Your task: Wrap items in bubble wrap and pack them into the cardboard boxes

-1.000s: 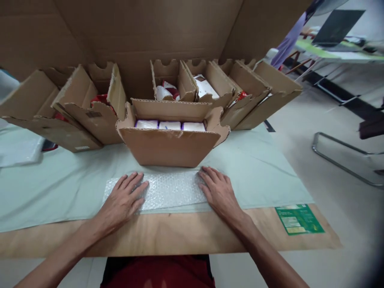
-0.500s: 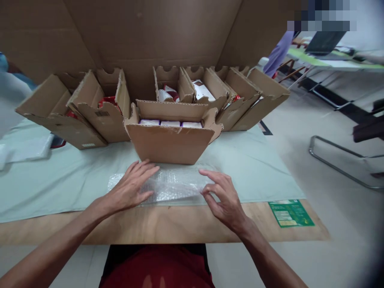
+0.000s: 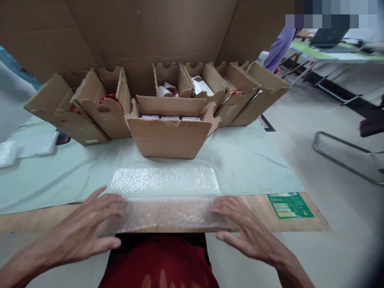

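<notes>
A sheet of clear bubble wrap [image 3: 165, 182] lies flat across the front of the table, its near part reaching over the bare wooden edge. My left hand [image 3: 90, 224] is at the sheet's left side, fingers spread and thumb apart, with the fingertips on or just over the wrap. At the right side is my right hand [image 3: 240, 224], also with fingers stretched and thumb apart, its fingertips at the wrap's edge. Neither hand grips the sheet. Just behind it stands an open cardboard box [image 3: 171, 138] with several white-topped packs [image 3: 170, 118] inside.
Several cardboard bins [image 3: 99, 100] holding packets line the back, before a tall cardboard panel [image 3: 156, 32]. A green printed sheet [image 3: 290, 206] lies at the right front. Folded clear plastic [image 3: 36, 144] rests on the left of the pale green cloth [image 3: 249, 168]. A metal chair leg [image 3: 318, 144] stands right.
Both hands have moved toward me and apart. The bubble wrap, bunched near the box before, now lies spread out and reaches to the table's front edge.
</notes>
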`<act>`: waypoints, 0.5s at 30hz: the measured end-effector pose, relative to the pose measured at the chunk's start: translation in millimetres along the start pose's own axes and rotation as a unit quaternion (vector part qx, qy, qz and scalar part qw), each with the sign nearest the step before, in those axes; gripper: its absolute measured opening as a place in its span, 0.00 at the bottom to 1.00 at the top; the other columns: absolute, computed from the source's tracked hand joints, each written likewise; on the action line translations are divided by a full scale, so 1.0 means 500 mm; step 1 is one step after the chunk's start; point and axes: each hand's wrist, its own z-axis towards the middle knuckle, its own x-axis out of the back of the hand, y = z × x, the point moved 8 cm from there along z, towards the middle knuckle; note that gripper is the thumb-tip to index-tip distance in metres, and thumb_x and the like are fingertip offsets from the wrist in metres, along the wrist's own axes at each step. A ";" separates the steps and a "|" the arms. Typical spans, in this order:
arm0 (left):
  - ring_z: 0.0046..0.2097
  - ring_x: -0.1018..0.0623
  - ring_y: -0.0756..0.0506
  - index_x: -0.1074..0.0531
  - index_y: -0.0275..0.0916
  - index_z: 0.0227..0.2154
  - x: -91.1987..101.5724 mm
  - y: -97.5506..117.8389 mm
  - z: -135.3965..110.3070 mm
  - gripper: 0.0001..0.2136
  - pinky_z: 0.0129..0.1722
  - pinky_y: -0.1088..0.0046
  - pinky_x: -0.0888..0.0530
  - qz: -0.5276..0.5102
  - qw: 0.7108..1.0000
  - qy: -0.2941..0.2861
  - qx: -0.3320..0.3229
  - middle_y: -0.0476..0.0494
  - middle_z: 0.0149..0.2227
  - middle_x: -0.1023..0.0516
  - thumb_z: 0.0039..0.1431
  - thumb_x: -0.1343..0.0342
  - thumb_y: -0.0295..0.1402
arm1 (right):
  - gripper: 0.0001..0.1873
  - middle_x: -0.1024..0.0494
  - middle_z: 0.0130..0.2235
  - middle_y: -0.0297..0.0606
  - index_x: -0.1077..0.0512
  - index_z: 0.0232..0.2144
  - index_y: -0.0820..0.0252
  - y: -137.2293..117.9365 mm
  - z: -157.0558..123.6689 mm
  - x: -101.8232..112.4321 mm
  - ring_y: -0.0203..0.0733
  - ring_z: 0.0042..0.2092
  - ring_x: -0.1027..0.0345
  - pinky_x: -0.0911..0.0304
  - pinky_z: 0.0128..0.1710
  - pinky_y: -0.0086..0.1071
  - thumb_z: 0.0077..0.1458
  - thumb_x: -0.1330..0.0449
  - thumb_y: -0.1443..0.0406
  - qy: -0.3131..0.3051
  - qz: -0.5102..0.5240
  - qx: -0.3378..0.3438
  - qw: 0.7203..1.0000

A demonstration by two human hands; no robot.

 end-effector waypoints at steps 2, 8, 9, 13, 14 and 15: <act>0.64 0.28 0.36 0.29 0.52 0.58 -0.003 -0.010 -0.021 0.23 0.67 0.49 0.35 -0.021 0.999 -0.018 0.032 0.45 0.64 0.28 0.62 0.42 0.50 | 0.24 0.20 0.55 0.43 0.27 0.57 0.51 0.009 -0.020 0.008 0.54 0.57 0.27 0.32 0.56 0.49 0.62 0.38 0.50 -0.017 0.023 -0.031 0.999; 0.72 0.40 0.32 0.40 0.47 0.68 -0.049 0.009 0.055 0.26 0.68 0.45 0.41 0.059 0.996 0.066 0.031 0.36 0.73 0.44 0.70 0.50 0.44 | 0.21 0.27 0.64 0.45 0.31 0.61 0.54 -0.031 0.080 -0.041 0.51 0.65 0.35 0.36 0.62 0.51 0.69 0.46 0.59 0.007 -0.051 -0.034 0.998; 0.72 0.41 0.33 0.40 0.46 0.68 -0.072 0.024 0.072 0.26 0.69 0.46 0.41 0.071 0.996 0.058 0.012 0.36 0.73 0.44 0.71 0.51 0.43 | 0.22 0.29 0.65 0.46 0.31 0.62 0.56 -0.049 0.105 -0.072 0.52 0.66 0.37 0.36 0.62 0.51 0.69 0.46 0.59 -0.022 -0.071 -0.012 0.997; 0.72 0.41 0.32 0.39 0.45 0.68 -0.143 0.043 0.087 0.25 0.69 0.45 0.42 0.106 0.994 0.034 -0.018 0.36 0.72 0.41 0.71 0.52 0.44 | 0.22 0.33 0.68 0.48 0.30 0.61 0.57 -0.060 0.137 -0.161 0.56 0.68 0.40 0.38 0.62 0.52 0.67 0.43 0.61 -0.099 -0.148 0.022 0.984; 0.72 0.41 0.32 0.41 0.46 0.69 -0.150 0.034 0.078 0.26 0.69 0.45 0.42 0.111 0.993 0.031 -0.011 0.36 0.72 0.42 0.71 0.51 0.45 | 0.22 0.33 0.68 0.47 0.30 0.61 0.57 -0.043 0.126 -0.162 0.56 0.68 0.40 0.38 0.62 0.53 0.67 0.43 0.62 -0.093 -0.164 0.010 0.982; 0.73 0.42 0.32 0.43 0.47 0.69 -0.152 0.022 0.066 0.28 0.69 0.45 0.43 0.114 0.993 0.031 0.000 0.36 0.73 0.43 0.70 0.51 0.46 | 0.21 0.32 0.67 0.47 0.29 0.61 0.57 -0.019 0.109 -0.153 0.56 0.67 0.39 0.37 0.62 0.53 0.67 0.43 0.62 -0.075 -0.181 -0.010 0.981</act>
